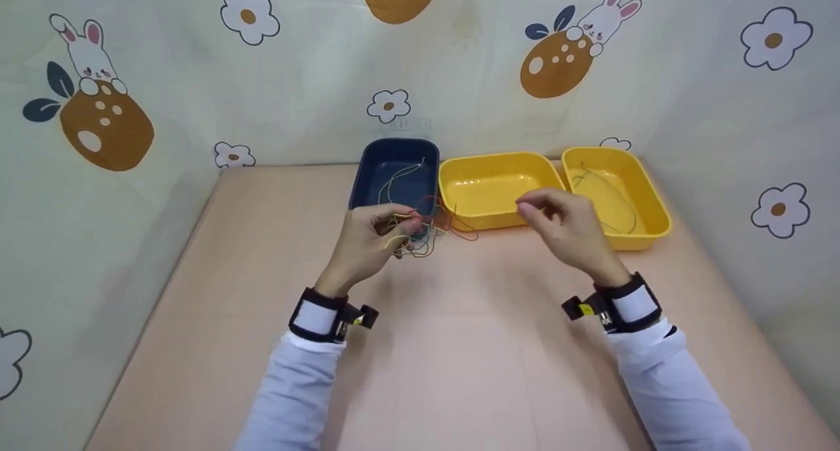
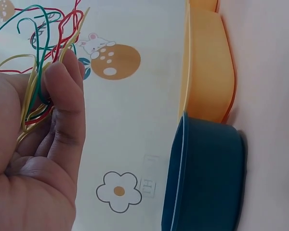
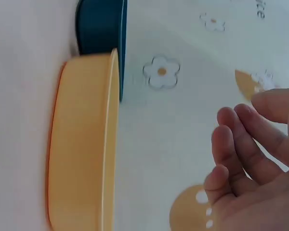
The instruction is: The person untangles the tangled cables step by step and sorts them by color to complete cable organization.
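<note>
A tangle of thin wires [image 2: 37, 86] in red, green, yellow and black is held between the thumb and curled fingers of my left hand [image 1: 369, 241]. Loose loops stick out past the fingertips, in front of the navy bin [image 1: 356, 192]. My right hand [image 1: 569, 231] hovers before the middle yellow bin [image 1: 482, 222], its fingers loosely bent and thumb tip close to the index fingertip. No wire shows between those fingers in the right wrist view.
Another yellow bin [image 1: 658, 208] stands at the right with thin wire [image 1: 623, 198] inside. Green and yellowish wire [image 1: 392, 178] lies in the navy bin. The three bins stand side by side at the back of the table [image 1: 453, 359], against a patterned wall covering [image 1: 315, 96].
</note>
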`<state>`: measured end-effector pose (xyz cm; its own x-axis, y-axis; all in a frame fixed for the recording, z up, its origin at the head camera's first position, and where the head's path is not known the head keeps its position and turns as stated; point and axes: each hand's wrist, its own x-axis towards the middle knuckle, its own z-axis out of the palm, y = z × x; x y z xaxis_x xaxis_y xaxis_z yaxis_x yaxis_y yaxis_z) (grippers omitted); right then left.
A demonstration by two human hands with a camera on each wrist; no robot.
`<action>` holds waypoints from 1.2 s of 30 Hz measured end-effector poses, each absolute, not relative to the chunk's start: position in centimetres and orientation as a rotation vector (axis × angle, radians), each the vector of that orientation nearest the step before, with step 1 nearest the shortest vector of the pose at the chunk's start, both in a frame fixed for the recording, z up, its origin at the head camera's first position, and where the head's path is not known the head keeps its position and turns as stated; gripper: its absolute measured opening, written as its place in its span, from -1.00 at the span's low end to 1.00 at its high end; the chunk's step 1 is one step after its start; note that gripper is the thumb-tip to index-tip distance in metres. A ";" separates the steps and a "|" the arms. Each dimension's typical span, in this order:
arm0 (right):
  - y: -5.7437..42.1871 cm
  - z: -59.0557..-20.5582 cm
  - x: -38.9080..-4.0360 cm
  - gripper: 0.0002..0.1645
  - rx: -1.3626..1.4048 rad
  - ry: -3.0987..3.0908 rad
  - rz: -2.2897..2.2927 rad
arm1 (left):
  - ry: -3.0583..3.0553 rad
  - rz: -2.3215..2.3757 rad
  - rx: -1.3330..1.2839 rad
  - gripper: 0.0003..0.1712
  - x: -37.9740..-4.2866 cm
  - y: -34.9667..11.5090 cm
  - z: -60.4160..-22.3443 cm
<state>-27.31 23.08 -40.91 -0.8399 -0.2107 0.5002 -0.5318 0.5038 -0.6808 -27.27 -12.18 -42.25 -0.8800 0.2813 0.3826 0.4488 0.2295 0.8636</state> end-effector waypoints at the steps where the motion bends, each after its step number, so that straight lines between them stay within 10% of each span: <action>1: 22.1 -40.8 -27.0 -0.83 0.678 -2.419 1.317 | -2.343 -1.716 -0.711 -0.79 -27.3 -12.1 -42.3; 36: 20.4 -39.8 -26.9 -0.90 0.557 -2.172 1.947 | -2.285 -1.640 -0.687 -0.83 -27.8 -13.4 -42.3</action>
<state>-26.86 20.45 -39.77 -0.9153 -0.1602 0.3696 -0.3849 0.0767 -0.9198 -27.83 -13.37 -42.32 -0.8589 0.2310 0.4572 0.5071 0.2573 0.8226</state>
